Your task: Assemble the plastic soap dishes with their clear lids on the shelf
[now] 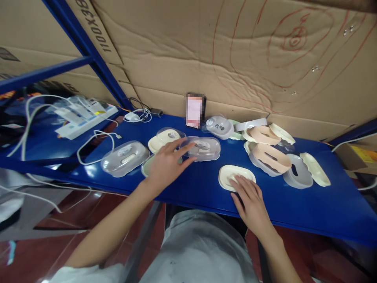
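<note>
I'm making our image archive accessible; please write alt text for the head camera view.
A person's right hand touches a cream oval dish on a blue table, while the left hand is spread over clear-covered oval pieces. Pastel oval pieces lie at right; a phone stands before cardboard.

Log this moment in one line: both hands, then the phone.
left hand: spread at clear-covered dish, contact unclear | right hand: on cream oval piece | phone: upright before cardboard

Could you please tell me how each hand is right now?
Left hand: open, fingers spread by the clear-covered dish; contact cannot be told.
Right hand: fingers over the cream dish; whether gripping cannot be told.
</note>
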Demonstrator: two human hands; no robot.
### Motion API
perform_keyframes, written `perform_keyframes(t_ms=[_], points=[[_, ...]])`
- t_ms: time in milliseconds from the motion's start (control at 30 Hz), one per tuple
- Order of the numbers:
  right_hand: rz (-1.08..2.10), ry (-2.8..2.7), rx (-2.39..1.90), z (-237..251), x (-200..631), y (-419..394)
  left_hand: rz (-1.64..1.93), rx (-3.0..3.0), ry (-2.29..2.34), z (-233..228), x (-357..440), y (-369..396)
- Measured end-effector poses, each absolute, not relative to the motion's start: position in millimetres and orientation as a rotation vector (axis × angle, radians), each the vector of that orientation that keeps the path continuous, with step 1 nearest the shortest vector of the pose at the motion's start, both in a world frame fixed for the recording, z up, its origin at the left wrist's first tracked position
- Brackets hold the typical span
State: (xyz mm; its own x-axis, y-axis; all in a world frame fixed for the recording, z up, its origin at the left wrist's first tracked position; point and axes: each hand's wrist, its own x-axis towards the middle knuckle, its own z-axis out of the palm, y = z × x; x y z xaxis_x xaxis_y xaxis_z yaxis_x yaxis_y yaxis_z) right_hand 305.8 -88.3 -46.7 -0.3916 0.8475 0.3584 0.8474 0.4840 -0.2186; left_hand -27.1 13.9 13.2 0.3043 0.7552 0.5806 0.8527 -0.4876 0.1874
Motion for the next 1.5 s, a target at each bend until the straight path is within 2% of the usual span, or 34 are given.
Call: perform_keyframes(t_ms=[267,367,500,633,767,1100,1333,1500], points=[[0.09,-2.291,-1.363,-46,308,-92,-0.723,-2.382,-1.59,8,24,15],[-0.06,-2.179,-1.403,-39,330,-80,-0.722,-2.367,-1.546,8,34,14],[-0.354,-1.873,-1.654,-28,373,-49,-0.718,-2.631,-1.238,-2,55,-9],[-0.386,-1.834,-1.652,-22,394,-30,-0.636,-2.887,-1.073,-19,74,-35],[-0.418,-1.874,-1.47,-15,378,-49,-0.62,-2.949,-1.096,-27,69,-48],[-0.031,-2.246,-1.149,-31,305,-110,-0.946,-2.878,-1.263,-43,21,-68],[0.067,-2.305,-1.085,-29,294,-104,-0.956,-2.974,-1.191,-43,17,-67],[0.014,-2.374,-1.142,-29,287,-103,-0.989,-3.028,-1.208,-45,18,-65]])
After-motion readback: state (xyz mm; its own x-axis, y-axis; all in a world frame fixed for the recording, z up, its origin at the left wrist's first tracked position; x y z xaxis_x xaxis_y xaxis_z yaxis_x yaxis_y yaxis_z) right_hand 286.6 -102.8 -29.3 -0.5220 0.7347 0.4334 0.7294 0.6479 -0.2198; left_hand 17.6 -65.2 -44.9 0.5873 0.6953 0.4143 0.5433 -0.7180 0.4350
